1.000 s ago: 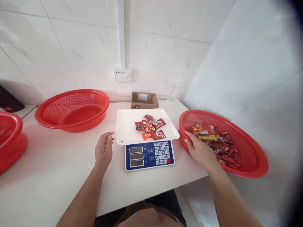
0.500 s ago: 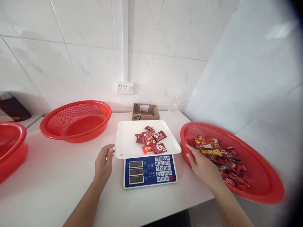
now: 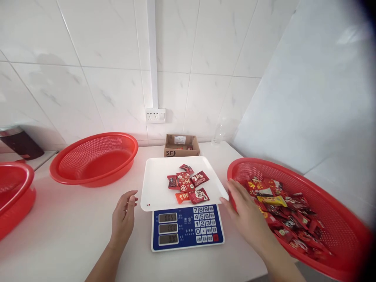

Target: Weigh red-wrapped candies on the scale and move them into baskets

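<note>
A white weighing tray (image 3: 155,178) sits on a blue digital scale (image 3: 188,243). Several small red snack packets (image 3: 185,182) lie in the middle of the tray. My left hand (image 3: 123,215) is just left of the tray, empty, its fingers loosely bent and apart. Between the tray and a red plastic basket (image 3: 340,207) is my right hand (image 3: 249,219), fingers stretched out with nothing in them. Its thumb is close to the tray's right front corner; whether it touches I cannot tell. Many red packets and a yellow packet (image 3: 273,201) fill the basket's lower part.
Behind the tray stands a small cardboard box (image 3: 178,152) with some packets inside. A red basket (image 3: 96,178) is at the back left, another red basket (image 3: 17,211) at the left edge. A dark cylinder (image 3: 22,143) and a clear bottle (image 3: 217,133) stand near the wall.
My right hand has shifted off the right basket's rim toward the tray corner. My left hand sits slightly farther left. The whole scene appears lower, as the view has tilted up.
</note>
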Motion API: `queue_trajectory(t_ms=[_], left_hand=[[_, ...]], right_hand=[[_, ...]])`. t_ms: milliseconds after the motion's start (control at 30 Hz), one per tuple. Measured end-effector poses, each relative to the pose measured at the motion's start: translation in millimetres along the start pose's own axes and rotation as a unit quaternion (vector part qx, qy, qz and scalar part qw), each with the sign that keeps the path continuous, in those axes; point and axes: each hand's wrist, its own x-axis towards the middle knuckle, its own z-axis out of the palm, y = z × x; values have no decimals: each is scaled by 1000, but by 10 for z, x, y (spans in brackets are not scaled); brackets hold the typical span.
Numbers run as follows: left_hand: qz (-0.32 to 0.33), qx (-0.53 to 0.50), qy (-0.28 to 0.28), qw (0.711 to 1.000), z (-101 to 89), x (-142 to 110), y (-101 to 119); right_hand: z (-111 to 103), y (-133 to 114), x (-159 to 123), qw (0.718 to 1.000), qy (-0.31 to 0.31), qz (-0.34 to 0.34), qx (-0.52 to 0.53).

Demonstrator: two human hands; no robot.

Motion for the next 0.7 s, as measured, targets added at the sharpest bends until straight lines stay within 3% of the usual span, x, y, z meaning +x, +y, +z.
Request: queue_trajectory(t_ms=[133, 233, 433, 567, 700], left_hand=[[-3, 1, -2, 1000, -12, 19, 0], [-1, -4, -3, 1000, -27, 21, 3], [1, -13, -4, 1000, -42, 6, -6], [-6, -15, -1, 1000, -46, 13, 1], [-10, -16, -6, 1000, -47, 13, 34]], right_hand=[[188, -405, 453, 990, -100, -74, 72], [347, -610, 859, 986, -157, -48, 20], [525, -743, 1291, 986, -164, -24, 12], [384, -677, 1236, 993, -111, -16, 47], [6, -377, 953, 990, 79, -24, 117]])
